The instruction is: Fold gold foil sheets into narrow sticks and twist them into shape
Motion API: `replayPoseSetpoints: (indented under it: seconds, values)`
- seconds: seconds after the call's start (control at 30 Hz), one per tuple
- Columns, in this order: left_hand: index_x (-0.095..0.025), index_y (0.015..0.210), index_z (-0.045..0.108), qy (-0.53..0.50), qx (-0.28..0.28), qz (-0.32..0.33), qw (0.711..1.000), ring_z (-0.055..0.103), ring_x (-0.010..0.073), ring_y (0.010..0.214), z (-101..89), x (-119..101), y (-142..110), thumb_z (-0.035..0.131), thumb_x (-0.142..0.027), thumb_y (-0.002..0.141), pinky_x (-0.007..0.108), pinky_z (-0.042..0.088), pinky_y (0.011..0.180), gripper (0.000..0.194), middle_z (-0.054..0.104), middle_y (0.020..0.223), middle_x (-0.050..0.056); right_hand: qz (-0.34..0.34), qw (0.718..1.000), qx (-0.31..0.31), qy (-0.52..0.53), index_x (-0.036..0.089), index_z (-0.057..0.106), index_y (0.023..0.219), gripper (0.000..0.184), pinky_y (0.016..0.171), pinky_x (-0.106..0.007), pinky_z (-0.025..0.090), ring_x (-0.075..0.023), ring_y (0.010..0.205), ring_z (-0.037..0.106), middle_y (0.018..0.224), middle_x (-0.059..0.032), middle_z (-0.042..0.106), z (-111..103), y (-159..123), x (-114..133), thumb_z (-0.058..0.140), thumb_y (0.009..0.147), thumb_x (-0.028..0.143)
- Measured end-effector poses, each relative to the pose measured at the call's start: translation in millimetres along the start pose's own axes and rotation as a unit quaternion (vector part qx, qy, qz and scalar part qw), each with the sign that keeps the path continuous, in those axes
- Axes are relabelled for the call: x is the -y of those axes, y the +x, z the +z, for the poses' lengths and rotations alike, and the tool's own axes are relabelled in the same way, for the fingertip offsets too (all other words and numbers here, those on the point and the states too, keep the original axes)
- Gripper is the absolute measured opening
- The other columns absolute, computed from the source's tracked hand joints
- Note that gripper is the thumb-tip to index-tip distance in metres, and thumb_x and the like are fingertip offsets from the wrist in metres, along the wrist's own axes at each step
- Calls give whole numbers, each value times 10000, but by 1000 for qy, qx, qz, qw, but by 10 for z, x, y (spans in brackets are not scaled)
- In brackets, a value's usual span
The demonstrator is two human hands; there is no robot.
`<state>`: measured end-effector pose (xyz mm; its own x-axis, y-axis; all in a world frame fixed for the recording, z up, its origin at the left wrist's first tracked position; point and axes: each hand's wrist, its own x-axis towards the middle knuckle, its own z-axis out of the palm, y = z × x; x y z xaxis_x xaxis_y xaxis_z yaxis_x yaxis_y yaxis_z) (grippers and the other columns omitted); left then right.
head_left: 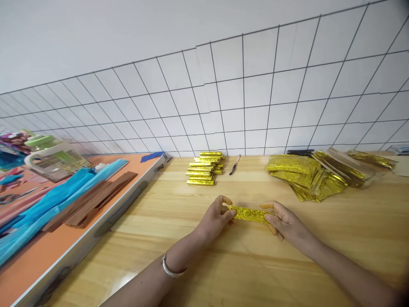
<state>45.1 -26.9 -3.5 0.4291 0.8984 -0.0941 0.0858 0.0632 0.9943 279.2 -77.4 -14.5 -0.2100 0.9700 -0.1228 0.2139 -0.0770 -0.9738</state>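
Observation:
A narrow folded strip of gold foil paper point(249, 214) lies just above the wooden table point(223, 264), held at both ends. My left hand point(217, 217) pinches its left end between thumb and fingers. My right hand point(283, 221) pinches its right end the same way. A silver bangle point(171, 268) sits on my left wrist. Beyond the hands lies a stack of several finished gold strips point(204, 168).
A loose pile of gold foil sheets point(306, 177) lies at the back right, with more in clear sleeves point(345, 168). A pen point(234, 164) rests near the tiled wall. To the left an orange board point(38, 251) carries blue point(47, 204) and brown paper strips point(92, 202) and a clear container point(54, 160).

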Motion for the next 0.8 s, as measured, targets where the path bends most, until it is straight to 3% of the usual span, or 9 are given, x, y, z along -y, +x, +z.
replayPoseSetpoints:
  seconds: [0.13,0.23,0.3,0.4,0.47,0.57,0.63,0.73,0.8]
  values:
    - [-183,1013,392,121,36,-8,992,488,86,494,-66,0,-203,494,-385,868,179,339,488,269,561,604,-51,-25,987,-21,-158,218,457,1122,342,511,-250,378,-133,538,489,619,40,523,50,-28,-2,441,865,443]
    - [-188,1013,409,255,35,10,966,473,99,491,-66,-11,-308,428,-310,899,195,317,498,168,559,591,-49,-58,938,-33,-340,236,535,1017,224,630,-297,408,-193,724,585,804,-26,640,93,-39,9,466,856,376]
    - [-194,1030,427,373,19,18,927,521,131,523,-40,3,-347,418,-269,896,220,326,523,153,589,620,-22,-51,902,-19,-429,243,552,1023,217,635,-318,409,-227,758,614,884,-53,674,127,-44,5,446,867,350]
    - [-186,1065,458,550,7,29,835,572,187,557,6,39,-368,411,-271,898,260,356,545,194,620,658,32,-28,859,-22,-511,251,543,1104,280,578,-331,408,-256,698,636,872,-77,697,152,-44,-16,432,875,369]
    - [-177,1033,491,616,15,71,784,593,209,635,21,43,-366,411,-264,902,293,403,600,177,630,715,61,-18,841,-46,-539,249,531,1145,342,564,-345,425,-267,681,638,862,-87,700,142,-38,-24,454,862,426]
    - [-183,1026,527,629,71,198,749,584,221,896,22,14,-359,426,-191,900,342,442,777,162,627,973,97,-68,820,-87,-561,216,527,1176,417,669,-400,479,-283,815,629,959,-112,679,122,-29,-24,521,829,447]
    - [-187,1103,522,602,132,276,738,536,215,1052,22,-1,-360,406,-160,911,351,431,879,225,585,1140,101,-148,809,-82,-564,189,536,1188,374,821,-434,469,-288,980,584,1063,-127,645,136,-38,-41,532,840,326]
    - [-133,1221,473,578,185,306,733,441,215,1215,20,17,-385,368,-142,924,344,381,1002,315,512,1285,122,-252,794,-10,-552,204,471,1290,482,980,-433,401,-244,1195,463,1290,-93,534,198,-82,-117,413,832,68]
    - [-91,1281,427,580,192,296,734,349,235,1297,9,52,-413,368,-138,917,358,321,1067,371,441,1356,148,-278,790,32,-546,212,393,1357,618,1016,-417,383,-207,1272,388,1391,-65,432,233,-122,-182,347,784,-17]
